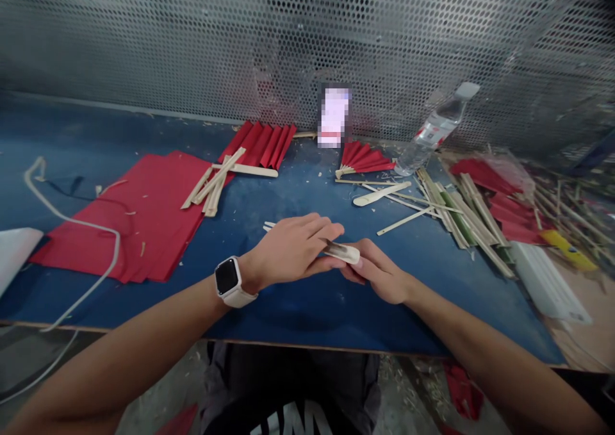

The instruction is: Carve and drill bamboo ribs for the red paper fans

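Both hands meet over the front middle of the table, gripping a pale bamboo slat (350, 254) with a rounded end. My left hand (298, 246), wearing a white watch (229, 278) on its wrist, is closed over the slat's left part. Thin pale tips (268, 226) stick out beyond its far side. A narrow dark edge shows beside its fingertips; I cannot make out what it is. My right hand (377, 271) pinches the rounded end between thumb and fingers. Behind them lie loose bamboo strips (408, 220) and a wider bamboo slat (382, 193).
Red paper sheets (139, 214) lie left, with a white cable (91, 223) across them. Pleated red paper (262, 143), a small red fan (362, 159), a phone (334, 116) and a tilted water bottle (435, 131) line the mesh wall. Bamboo pieces (473, 214) are heaped right.
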### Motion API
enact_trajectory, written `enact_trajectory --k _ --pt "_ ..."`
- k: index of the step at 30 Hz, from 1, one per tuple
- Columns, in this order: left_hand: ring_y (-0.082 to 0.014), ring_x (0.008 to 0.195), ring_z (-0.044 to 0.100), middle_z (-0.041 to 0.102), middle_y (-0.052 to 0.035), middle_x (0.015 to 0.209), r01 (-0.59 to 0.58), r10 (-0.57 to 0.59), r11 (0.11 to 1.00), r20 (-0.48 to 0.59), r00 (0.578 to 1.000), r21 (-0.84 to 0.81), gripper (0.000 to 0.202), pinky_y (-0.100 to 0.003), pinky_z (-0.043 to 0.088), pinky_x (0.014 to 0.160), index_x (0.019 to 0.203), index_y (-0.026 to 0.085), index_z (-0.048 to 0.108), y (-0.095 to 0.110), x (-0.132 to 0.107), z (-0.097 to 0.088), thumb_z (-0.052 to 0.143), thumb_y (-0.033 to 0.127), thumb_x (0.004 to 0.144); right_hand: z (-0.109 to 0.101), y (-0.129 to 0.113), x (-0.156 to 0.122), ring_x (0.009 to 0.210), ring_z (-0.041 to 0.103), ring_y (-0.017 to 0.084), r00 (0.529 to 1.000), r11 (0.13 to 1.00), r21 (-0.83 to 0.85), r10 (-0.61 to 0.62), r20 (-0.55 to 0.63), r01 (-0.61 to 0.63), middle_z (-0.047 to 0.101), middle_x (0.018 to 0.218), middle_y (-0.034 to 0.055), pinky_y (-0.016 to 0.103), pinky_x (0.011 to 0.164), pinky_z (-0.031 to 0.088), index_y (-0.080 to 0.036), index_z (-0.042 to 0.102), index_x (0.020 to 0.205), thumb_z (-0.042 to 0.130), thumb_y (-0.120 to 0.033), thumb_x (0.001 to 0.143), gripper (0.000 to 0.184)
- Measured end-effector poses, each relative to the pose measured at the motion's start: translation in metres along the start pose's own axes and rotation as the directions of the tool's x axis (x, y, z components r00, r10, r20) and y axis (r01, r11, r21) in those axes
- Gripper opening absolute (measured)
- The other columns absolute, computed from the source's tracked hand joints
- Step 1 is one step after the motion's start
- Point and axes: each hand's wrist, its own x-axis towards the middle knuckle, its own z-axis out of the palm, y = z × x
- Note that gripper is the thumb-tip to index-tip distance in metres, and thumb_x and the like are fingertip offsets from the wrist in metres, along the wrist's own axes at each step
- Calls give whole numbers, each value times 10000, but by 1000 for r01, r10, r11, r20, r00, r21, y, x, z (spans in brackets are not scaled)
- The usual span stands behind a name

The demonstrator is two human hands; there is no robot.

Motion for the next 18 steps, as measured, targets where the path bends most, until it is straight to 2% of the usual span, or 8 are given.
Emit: enact_trajectory --k 3,6,11,14,18 --pt "-175 759 667 726 -46 872 37 -29 996 93 995 -77 685 -299 453 655 1080 163 615 0 -1 1 74 578 1145 -1 -3 1 607 367 14 998 996 -62 -58 4 58 463 696 -34 159 554 297 -111 604 977 491 -549 1082 464" --pt "-177 730 668 723 -45 837 72 -52 990 164 985 -123 757 -310 435 632 1034 169 622 0 -1 2 27 629 1119 3 -12 2 624 385 13 993 991 -64 -117 7 117 502 743 -31 150 574 329 -118 590 1034 557 -548 1049 432" --pt "-145 622 630 680 -11 740 79 -42 974 171 984 -214 784 -300 385 552 936 176 612 6 1 2 -2 629 1114 11 -23 4 575 356 4 981 980 -52 -191 -17 190 449 669 -52 141 532 288 -122 582 910 617 -543 1021 437" --pt "-132 572 591 647 4 696 62 -27 972 154 988 -225 795 -299 331 505 886 185 603 8 2 2 -3 652 1102 14 -23 5 560 295 8 972 964 -144 -230 -38 223 391 631 -59 141 512 258 -128 547 826 592 -494 1045 429" --pt "-120 540 551 613 13 672 37 10 954 155 988 -296 799 -287 317 485 858 184 594 8 2 1 -2 658 1097 19 -20 6 547 291 9 957 923 -303 -275 -90 237 410 610 -55 139 508 257 -125 549 788 540 -463 1076 444"
